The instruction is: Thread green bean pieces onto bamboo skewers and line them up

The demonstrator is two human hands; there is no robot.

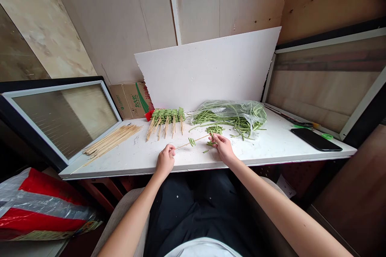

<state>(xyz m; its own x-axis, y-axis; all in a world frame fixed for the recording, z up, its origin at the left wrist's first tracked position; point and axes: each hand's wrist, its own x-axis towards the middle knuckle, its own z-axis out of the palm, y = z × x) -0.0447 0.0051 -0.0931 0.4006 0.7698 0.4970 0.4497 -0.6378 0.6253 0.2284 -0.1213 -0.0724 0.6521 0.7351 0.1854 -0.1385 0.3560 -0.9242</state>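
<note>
My left hand is closed on one end of a thin bamboo skewer. A few short green bean pieces are threaded crosswise on its middle. At the skewer's other end, my right hand pinches a green bean piece against the tip. Just beyond the right hand is a small pile of cut bean pieces. Whole long beans lie behind it, partly covered by a clear plastic bag. Loaded bean skewers are stacked to the left, sticks facing me.
Bare bamboo skewers are spread at the table's left. A black phone and a green ring-shaped item lie on the right. A white board leans at the back, beside a cardboard box. Framed glass panels flank the white table.
</note>
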